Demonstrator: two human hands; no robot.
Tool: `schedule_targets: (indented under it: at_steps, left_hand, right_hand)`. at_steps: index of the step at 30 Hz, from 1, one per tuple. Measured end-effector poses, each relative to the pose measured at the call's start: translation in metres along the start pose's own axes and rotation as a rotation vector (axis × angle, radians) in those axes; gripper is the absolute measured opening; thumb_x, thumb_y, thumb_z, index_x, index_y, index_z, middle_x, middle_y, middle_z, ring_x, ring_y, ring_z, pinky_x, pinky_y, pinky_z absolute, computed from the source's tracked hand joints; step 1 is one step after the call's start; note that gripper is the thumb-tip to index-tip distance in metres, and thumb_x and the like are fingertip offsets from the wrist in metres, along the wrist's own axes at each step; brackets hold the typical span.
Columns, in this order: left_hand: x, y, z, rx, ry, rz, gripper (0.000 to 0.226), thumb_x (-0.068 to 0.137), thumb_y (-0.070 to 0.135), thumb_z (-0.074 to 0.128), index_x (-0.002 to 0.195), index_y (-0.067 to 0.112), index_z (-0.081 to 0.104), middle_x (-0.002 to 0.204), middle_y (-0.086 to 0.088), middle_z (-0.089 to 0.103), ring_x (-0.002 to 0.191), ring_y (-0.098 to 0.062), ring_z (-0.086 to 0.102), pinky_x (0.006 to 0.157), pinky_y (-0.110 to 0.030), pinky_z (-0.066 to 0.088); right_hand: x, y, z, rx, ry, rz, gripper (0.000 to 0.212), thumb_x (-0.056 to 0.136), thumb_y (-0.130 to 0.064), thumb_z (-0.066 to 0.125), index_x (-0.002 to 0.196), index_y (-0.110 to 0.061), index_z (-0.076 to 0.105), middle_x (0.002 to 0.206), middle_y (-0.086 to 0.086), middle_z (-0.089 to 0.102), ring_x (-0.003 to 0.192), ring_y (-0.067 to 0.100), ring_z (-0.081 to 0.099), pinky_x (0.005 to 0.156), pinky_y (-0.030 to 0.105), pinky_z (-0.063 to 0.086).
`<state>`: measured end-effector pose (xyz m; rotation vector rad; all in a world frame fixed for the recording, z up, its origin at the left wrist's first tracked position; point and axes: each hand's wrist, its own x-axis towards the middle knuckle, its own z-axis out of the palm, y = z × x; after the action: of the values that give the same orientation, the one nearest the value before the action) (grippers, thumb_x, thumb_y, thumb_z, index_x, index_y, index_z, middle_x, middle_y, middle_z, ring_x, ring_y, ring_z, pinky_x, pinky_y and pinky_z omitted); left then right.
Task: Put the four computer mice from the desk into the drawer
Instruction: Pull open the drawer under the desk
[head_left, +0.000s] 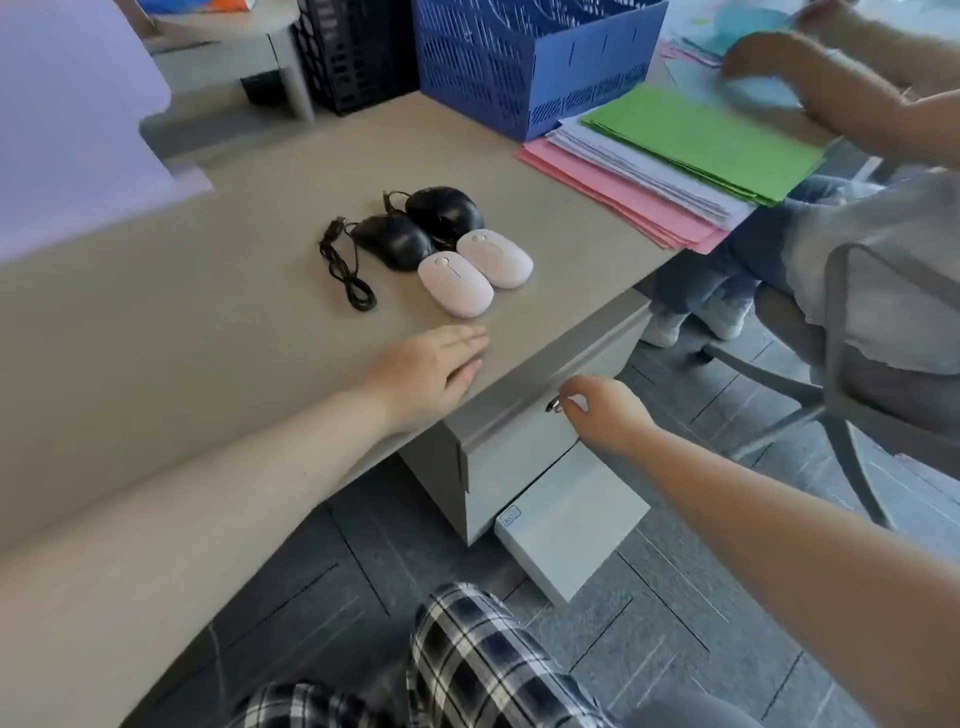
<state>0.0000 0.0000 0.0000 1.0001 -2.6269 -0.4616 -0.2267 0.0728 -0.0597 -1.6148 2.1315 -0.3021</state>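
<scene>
Plaid knees (467, 660) sit lowest. Left hand (431, 371) lies flat and spread on the desk (182, 322); right hand (605, 410) pinches the drawer (519, 447) key (555, 406). Four mice (447, 249) cluster on the desk beyond.

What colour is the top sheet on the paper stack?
Green, clearest in the head view.

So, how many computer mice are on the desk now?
4, clustered mid-desk: far black mouse, near black mouse with its coiled cable, near white mouse, far white mouse. None appears hidden.
</scene>
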Motion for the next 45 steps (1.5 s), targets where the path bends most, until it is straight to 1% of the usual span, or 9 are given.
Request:
schedule_targets:
  at_steps: [4, 10, 15, 23, 31, 34, 37, 41, 45]
  left_hand:
    - [-0.002, -0.001, 0.010, 0.035, 0.103, -0.108, 0.038, 0.096, 0.023, 0.047, 0.132, 0.014, 0.054, 0.145, 0.002, 0.048, 0.135, -0.010, 0.041, 0.105, -0.015, 0.024]
    - [-0.011, 0.003, 0.021, 0.081, 0.101, -0.198, 0.041, 0.097, 0.025, 0.044, 0.137, 0.018, 0.049, 0.149, 0.004, 0.041, 0.139, -0.009, 0.034, 0.112, -0.026, 0.028]
    - [-0.007, 0.007, 0.019, 0.097, 0.071, -0.196, 0.042, 0.097, 0.024, 0.043, 0.138, 0.017, 0.046, 0.151, 0.003, 0.039, 0.141, -0.010, 0.032, 0.115, -0.031, 0.028]
    - [-0.008, 0.018, 0.024, 0.133, 0.066, -0.166, 0.047, 0.093, 0.031, 0.040, 0.136, 0.014, 0.050, 0.149, 0.001, 0.043, 0.138, -0.012, 0.037, 0.112, -0.031, 0.032]
    - [-0.009, 0.024, 0.025, 0.156, 0.098, -0.179, 0.039, 0.097, 0.018, 0.045, 0.135, 0.012, 0.050, 0.148, -0.001, 0.044, 0.138, -0.013, 0.037, 0.110, -0.029, 0.030]
    - [-0.009, 0.026, 0.028, 0.153, 0.106, -0.191, 0.039, 0.097, 0.018, 0.045, 0.135, 0.012, 0.050, 0.148, -0.001, 0.044, 0.138, -0.014, 0.037, 0.111, -0.030, 0.031]
    - [-0.008, 0.029, 0.029, 0.152, 0.098, -0.208, 0.040, 0.098, 0.018, 0.042, 0.137, 0.012, 0.048, 0.150, -0.001, 0.040, 0.140, -0.013, 0.034, 0.112, -0.030, 0.029]
    - [-0.010, 0.034, 0.032, 0.189, 0.060, -0.221, 0.043, 0.099, 0.020, 0.035, 0.141, 0.012, 0.041, 0.154, -0.001, 0.034, 0.142, -0.013, 0.029, 0.113, -0.028, 0.024]
    - [-0.013, 0.031, 0.033, 0.191, 0.018, -0.223, 0.045, 0.100, 0.020, 0.033, 0.143, 0.009, 0.036, 0.156, -0.004, 0.029, 0.144, -0.013, 0.023, 0.116, -0.026, 0.017]
  right_hand:
    - [0.005, 0.020, 0.031, 0.090, 0.034, 0.002, 0.027, 0.094, -0.018, 0.047, 0.116, -0.018, 0.064, 0.114, 0.007, 0.068, 0.098, 0.032, 0.065, 0.081, 0.039, 0.055]
    - [0.020, 0.031, 0.053, 0.387, 0.110, 0.252, 0.028, 0.091, -0.016, 0.046, 0.098, 0.006, 0.063, 0.079, 0.019, 0.061, 0.074, 0.035, 0.060, 0.054, 0.032, 0.046]
    - [0.033, 0.026, 0.058, 0.822, 0.017, 0.402, 0.008, 0.089, -0.012, 0.052, 0.093, -0.009, 0.058, 0.092, 0.012, 0.061, 0.080, 0.026, 0.061, 0.080, 0.041, 0.058]
    - [0.033, 0.022, 0.054, 1.035, -0.109, 0.582, 0.022, 0.093, -0.006, 0.042, 0.111, -0.007, 0.055, 0.071, 0.007, 0.052, 0.058, 0.016, 0.049, 0.050, 0.026, 0.044]
    - [0.001, 0.045, 0.030, 0.542, -0.134, 0.542, 0.036, 0.088, -0.019, 0.056, 0.121, -0.004, 0.050, 0.098, 0.012, 0.061, 0.099, 0.027, 0.057, 0.079, 0.036, 0.053]
    - [-0.016, 0.050, 0.031, 0.088, 0.270, 0.145, 0.053, 0.082, -0.008, 0.058, 0.131, -0.014, 0.039, 0.134, 0.011, 0.044, 0.130, 0.032, 0.033, 0.099, 0.044, 0.041]
    - [-0.019, 0.045, 0.034, -0.199, 0.264, -0.282, 0.062, 0.082, 0.001, 0.050, 0.140, -0.020, 0.040, 0.153, 0.004, 0.034, 0.147, 0.025, 0.015, 0.120, 0.043, 0.014]
    - [-0.015, 0.046, 0.038, -0.255, 0.108, -0.309, 0.048, 0.086, 0.000, 0.044, 0.130, -0.017, 0.055, 0.140, 0.002, 0.053, 0.140, 0.021, 0.035, 0.123, 0.039, 0.012]
    - [-0.022, 0.048, 0.031, -0.234, 0.113, -0.271, 0.033, 0.086, -0.011, 0.040, 0.102, -0.015, 0.070, 0.106, 0.002, 0.069, 0.110, 0.024, 0.055, 0.103, 0.038, 0.045]
